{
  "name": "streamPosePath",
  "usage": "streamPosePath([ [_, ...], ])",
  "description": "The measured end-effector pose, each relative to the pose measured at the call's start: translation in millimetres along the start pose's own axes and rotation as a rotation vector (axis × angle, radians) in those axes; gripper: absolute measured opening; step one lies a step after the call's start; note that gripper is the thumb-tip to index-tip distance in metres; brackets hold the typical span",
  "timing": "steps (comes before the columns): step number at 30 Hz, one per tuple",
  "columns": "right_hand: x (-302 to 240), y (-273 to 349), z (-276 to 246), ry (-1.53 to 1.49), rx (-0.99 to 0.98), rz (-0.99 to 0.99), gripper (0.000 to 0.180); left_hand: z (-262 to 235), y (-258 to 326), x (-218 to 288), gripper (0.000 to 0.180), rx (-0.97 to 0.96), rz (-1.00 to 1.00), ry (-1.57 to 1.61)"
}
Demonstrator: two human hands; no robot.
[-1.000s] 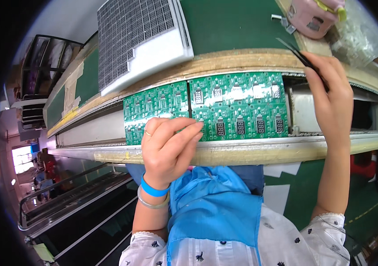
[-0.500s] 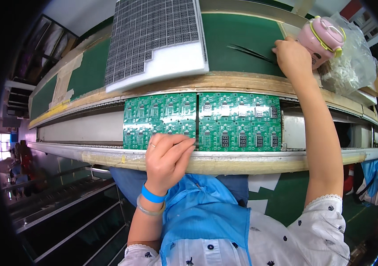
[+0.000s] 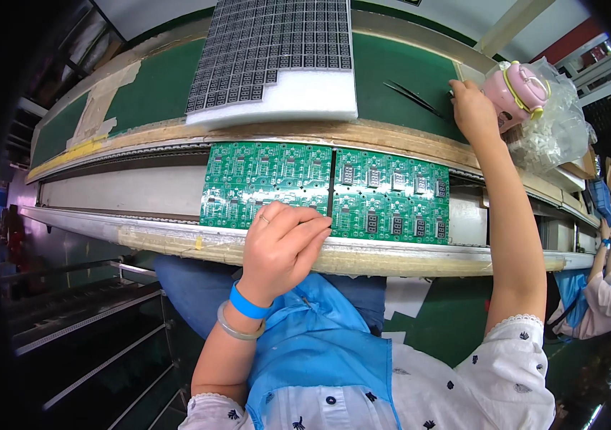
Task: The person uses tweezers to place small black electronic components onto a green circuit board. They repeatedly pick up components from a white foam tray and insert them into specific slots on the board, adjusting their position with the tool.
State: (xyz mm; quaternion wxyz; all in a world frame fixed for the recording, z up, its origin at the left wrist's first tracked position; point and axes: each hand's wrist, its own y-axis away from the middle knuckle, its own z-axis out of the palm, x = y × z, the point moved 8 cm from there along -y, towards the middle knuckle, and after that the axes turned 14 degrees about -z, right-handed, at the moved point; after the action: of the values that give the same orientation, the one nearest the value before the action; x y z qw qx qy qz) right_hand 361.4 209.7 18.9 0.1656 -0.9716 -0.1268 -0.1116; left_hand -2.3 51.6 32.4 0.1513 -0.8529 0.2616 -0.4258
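Two green circuit boards lie side by side in the rail track. The right board [image 3: 384, 188] carries several black digit displays [image 3: 372, 221]; on the left board [image 3: 268, 188] I see none. My left hand [image 3: 284, 242] is closed in a pinch over the near edge, by the gap between the boards; whatever its fingertips hold is hidden. On the far green bench top, my right hand [image 3: 474, 113] rests with curled fingers beside a pink jar-like container [image 3: 512, 92]. What those fingers hold, if anything, is too small to make out. Dark tweezers [image 3: 414, 98] lie just left of it.
A white foam block [image 3: 305, 97] with rows of digit displays [image 3: 277, 43] sits on the bench beyond the boards. A clear plastic bag [image 3: 560, 132] stands behind the pink container. The wooden ledge [image 3: 363, 131] separates bench and track. Another person [image 3: 599, 297] works at far right.
The whole view has shifted and turned a little. My left hand stays pinched by the gap between the boards, and my right hand remains beside the pink container.
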Motion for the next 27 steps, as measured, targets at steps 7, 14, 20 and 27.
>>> streamPosePath([
  [7,12,-8,8,-0.035,-0.014,0.027,0.023,-5,1,-3,0.016,0.029,-0.003,0.045],
  [14,-68,15,-63,-1.247,0.224,0.297,0.037,-5,-1,-11,0.014,0.017,-0.107,0.215],
  [20,-181,64,-97,-1.695,0.085,0.231,0.039,0,16,-23,0.019,-0.069,-0.688,0.976],
  [27,-224,99,-127,-1.428,0.145,0.097,0.041,28,32,-14,0.026,-0.377,-0.923,1.427],
])
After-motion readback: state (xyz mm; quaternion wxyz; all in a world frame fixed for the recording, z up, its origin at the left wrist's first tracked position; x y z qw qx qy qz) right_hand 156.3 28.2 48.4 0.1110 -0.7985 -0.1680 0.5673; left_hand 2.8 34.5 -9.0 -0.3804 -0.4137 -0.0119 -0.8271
